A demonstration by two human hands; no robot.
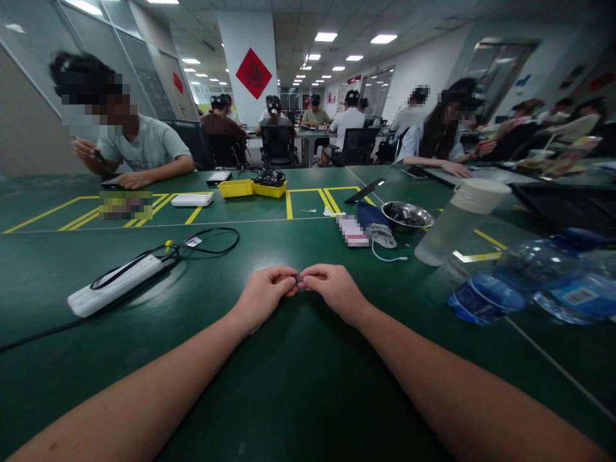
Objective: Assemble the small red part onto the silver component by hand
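My left hand (264,294) and my right hand (335,290) meet over the middle of the green table (298,385). Thumb and fingers of each are pinched together, the fingertips almost touching. Between them shows a tiny dark item (296,278), too small to make out and mostly covered by the fingers. Both forearms reach in from the lower corners of the view.
To the left lies a white power strip (118,285) with a black cable. Yellow bins (253,187), a metal bowl (407,217) and a white cable stand farther back. At right are a frosted bottle (457,224) and blue-labelled water bottles (488,298). Two people sit across.
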